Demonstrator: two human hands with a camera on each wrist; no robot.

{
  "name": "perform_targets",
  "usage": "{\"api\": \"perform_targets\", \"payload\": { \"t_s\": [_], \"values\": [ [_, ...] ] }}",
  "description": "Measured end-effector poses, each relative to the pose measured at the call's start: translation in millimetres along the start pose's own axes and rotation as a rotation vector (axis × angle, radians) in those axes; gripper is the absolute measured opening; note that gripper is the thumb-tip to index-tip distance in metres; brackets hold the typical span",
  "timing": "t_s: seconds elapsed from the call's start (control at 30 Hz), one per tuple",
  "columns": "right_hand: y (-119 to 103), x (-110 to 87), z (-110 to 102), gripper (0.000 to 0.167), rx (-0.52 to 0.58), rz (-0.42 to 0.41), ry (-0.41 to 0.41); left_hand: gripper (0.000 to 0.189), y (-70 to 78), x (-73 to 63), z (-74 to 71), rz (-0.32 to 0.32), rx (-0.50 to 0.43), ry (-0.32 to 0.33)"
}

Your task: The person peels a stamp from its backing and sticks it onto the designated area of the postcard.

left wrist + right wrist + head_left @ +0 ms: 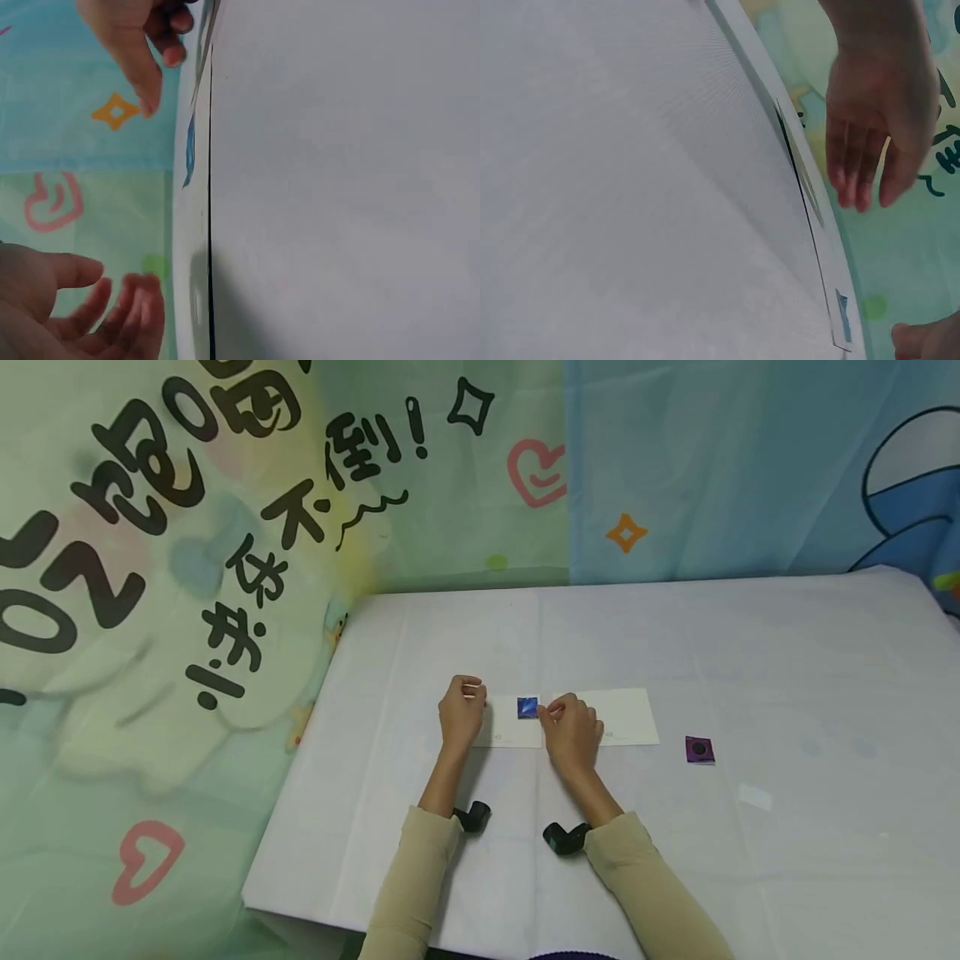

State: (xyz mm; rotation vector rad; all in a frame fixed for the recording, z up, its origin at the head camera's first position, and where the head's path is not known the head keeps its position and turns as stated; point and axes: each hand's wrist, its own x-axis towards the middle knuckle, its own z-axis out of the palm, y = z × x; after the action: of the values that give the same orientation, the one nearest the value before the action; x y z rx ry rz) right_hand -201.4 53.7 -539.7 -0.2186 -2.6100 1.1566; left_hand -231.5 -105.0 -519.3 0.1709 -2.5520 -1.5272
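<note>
A small shiny blue square (527, 707) lies on the left of two cream cards (510, 735), near that card's right end. My left hand (461, 710) hovers over the card's left end with loosely bent fingers and nothing in them. Across the gap between the cards, my right hand (573, 731) hangs with its fingertips close to the blue square. In the left wrist view, the right hand (142, 45) is raised off the tabletop and apart from the blue square (190, 154). The left hand (881, 127) shows spread thumb and fingers in the right wrist view.
A second cream card (626, 714) lies partly behind the right hand. Farther right are a purple square with a dark round centre (700, 750) and a small whitish piece (755, 797). A white cloth (825, 693) covers the table, with printed curtains (712, 468) behind.
</note>
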Motion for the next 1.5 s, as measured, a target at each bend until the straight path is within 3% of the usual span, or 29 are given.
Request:
{"api": "perform_targets", "payload": {
  "t_s": [0.07, 0.2, 0.37, 0.47, 0.6, 0.83, 1.5],
  "values": [
    [-2, 0.2, -3, 0.015, 0.033, -0.071, 0.007, 0.027, -5.4, -5.1, -10.9, 0.101, 0.153, -0.029],
    [-8, -1.2, -8, 0.02, 0.012, -0.256, -0.087, 0.052, -24.1, -9.9, -28.2, 0.221, 0.404, -0.191],
    [-13, -5.3, -9, 0.052, -0.135, -0.408, -0.362, 0.066, -46.3, -13.2, -40.2, 0.252, 0.58, -0.379],
    [-10, -5.9, -5, 0.063, -0.201, -0.445, -0.458, 0.066, -54.7, -14.4, -41.8, 0.266, 0.65, -0.438],
    [-6, -5.2, -2, 0.066, -0.237, -0.461, -0.503, 0.065, -58.8, -15.2, -41.0, 0.286, 0.717, -0.451],
    [-1, -5.2, 4, 0.068, -0.334, -0.47, -0.542, 0.064, -55.4, -19.7, -41.4, 0.292, 0.715, -0.434],
    [-14, -15.8, 19, 0.074, -0.553, -0.353, -0.508, 0.066, -58.0, -21.6, -41.8, 0.303, 0.711, -0.403]
  ]
}}
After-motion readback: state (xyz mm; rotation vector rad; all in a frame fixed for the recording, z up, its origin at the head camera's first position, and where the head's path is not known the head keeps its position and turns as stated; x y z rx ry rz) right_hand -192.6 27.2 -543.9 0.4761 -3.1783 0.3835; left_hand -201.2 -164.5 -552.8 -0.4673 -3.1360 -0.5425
